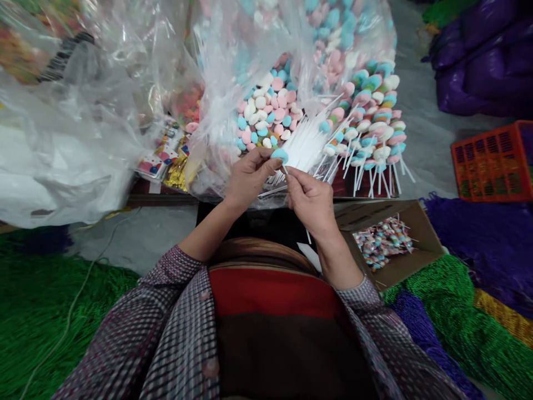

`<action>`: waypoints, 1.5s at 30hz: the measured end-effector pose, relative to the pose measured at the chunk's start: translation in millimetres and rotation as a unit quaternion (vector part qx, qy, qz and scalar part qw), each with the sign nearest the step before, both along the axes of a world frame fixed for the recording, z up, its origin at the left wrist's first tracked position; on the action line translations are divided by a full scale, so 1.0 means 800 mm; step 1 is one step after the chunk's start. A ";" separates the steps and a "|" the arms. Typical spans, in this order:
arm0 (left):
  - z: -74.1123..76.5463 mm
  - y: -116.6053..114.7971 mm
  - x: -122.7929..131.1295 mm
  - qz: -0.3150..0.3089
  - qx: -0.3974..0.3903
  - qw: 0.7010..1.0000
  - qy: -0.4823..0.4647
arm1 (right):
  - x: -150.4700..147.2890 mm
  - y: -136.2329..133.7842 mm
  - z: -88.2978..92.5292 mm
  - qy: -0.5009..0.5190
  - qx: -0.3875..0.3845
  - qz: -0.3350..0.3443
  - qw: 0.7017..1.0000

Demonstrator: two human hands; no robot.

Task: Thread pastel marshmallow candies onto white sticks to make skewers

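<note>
Between the fingertips of my left hand [251, 173] is a round blue candy [280, 155], pinched at its side. My right hand [311, 197] grips a white lollipop stick [285, 168], its upper end at the candy's lower edge; how deep it goes in, I cannot tell. The stick's lower end [308, 236] shows below my right hand. Just beyond my hands lies a bundle of white sticks [306, 141]. Loose pink, white and blue candies [266, 108] lie in an open clear plastic bag [216, 105] behind them.
Finished candy skewers [377, 125] are piled at the table's right. Below them stands a cardboard box [425, 236] holding wrapped candy sticks [385, 241]. An orange crate [491, 161] is at far right. Printed packets [156, 158] with gold twist ties [178, 172] lie left; green strands [62, 311] cover the floor.
</note>
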State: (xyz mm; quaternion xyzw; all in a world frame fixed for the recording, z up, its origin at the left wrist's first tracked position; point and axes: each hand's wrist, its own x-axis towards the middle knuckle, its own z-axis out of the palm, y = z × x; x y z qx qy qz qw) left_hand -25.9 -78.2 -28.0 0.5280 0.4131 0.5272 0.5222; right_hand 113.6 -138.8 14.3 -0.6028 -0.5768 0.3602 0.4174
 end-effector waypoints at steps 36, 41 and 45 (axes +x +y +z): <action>-0.014 -0.039 0.003 -0.048 0.239 0.942 0.230 | 0.030 -0.029 -0.016 0.103 -0.129 -0.001 0.986; -0.001 -0.040 0.005 -0.061 0.202 0.945 0.251 | 0.020 -0.030 -0.014 0.108 -0.107 -0.007 0.988; 0.004 -0.012 -0.007 -0.036 0.160 0.958 0.233 | 0.019 -0.024 -0.019 0.134 -0.093 -0.041 0.986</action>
